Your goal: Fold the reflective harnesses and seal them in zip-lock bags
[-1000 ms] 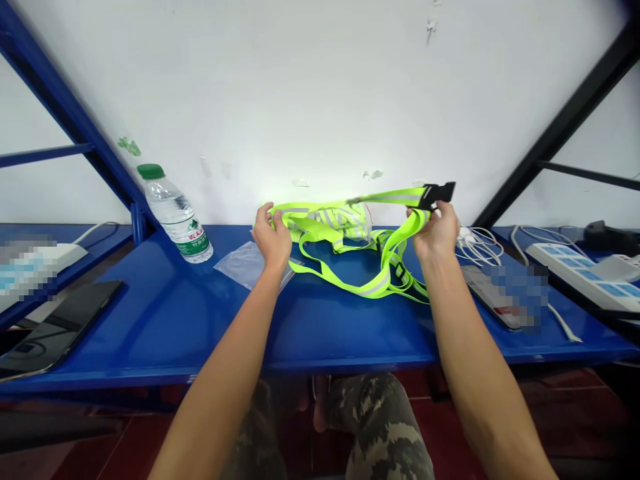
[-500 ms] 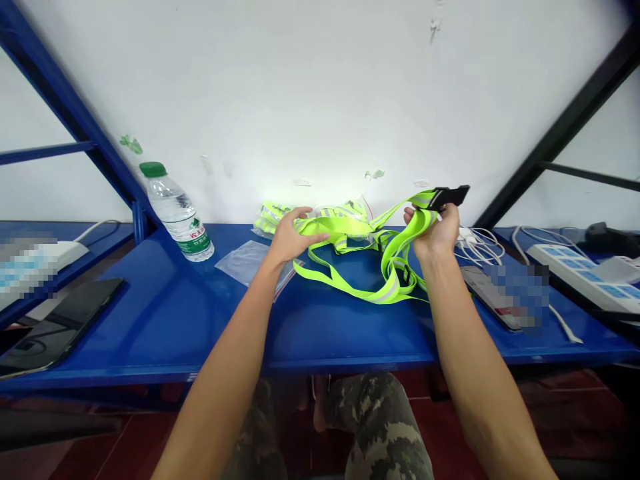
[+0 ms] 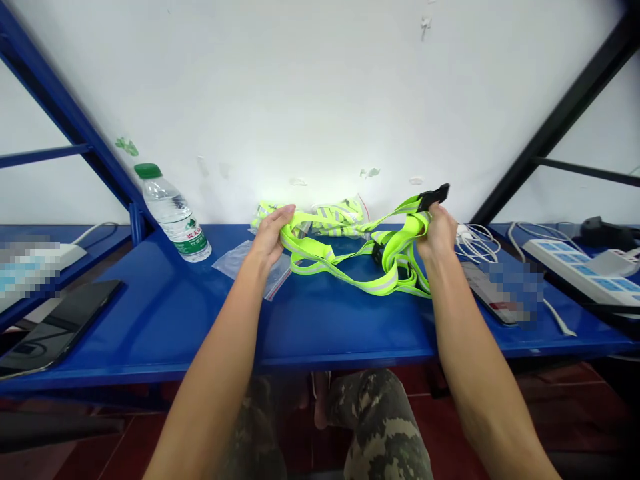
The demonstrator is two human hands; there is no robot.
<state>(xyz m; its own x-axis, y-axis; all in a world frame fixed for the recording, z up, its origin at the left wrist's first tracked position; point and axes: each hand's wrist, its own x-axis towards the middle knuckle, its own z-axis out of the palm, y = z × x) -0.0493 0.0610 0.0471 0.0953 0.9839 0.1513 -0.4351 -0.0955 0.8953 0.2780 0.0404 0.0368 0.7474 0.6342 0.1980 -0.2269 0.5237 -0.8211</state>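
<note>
neon yellow reflective straps (image 3: 385, 283) lie across our blue table (image 3: 150, 333), their long axis running between both hands; our left hand (image 3: 267, 237) is clenched on them, our right hand (image 3: 437, 233) grasps them just below the black buckle (image 3: 434, 197).

The reflective vest straps (image 3: 385, 283) are neon yellow-green with grey stripes; the buckle (image 3: 433, 197) black; the bench (image 3: 350, 340) deep blue; the bottle cap (image 3: 148, 171) green.

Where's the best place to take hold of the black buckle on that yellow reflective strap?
Probably by the body of the black plastic buckle, coming from above and the far side, with the fingers on its flat faces. It sticks out past the right hand, which grips the yellow reflective strap just below it, so its free end is exposed.
</note>
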